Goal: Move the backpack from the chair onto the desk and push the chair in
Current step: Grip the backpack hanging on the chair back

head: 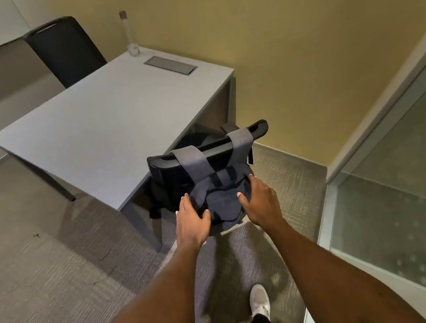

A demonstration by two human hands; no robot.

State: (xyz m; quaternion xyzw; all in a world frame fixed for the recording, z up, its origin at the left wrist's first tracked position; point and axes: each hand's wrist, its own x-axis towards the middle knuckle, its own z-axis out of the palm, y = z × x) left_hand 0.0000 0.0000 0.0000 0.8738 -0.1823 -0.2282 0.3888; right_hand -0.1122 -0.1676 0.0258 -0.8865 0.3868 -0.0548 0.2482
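The dark backpack (221,201) hangs by its grey straps (192,158) over the backrest of the office chair (163,165), beside the grey worktop (99,127). The left hand (191,225) and right hand (259,202) cup its sides, fingers spread, not clamped. Best to lift straight up until both straps clear the backrest before swinging it across.

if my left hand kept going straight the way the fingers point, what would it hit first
The left hand already touches the backpack. Straight on, it would probably press further into the bag, then meet the chair back behind it, though depth is unclear.

Soft indoor light, wide-angle edge distortion.
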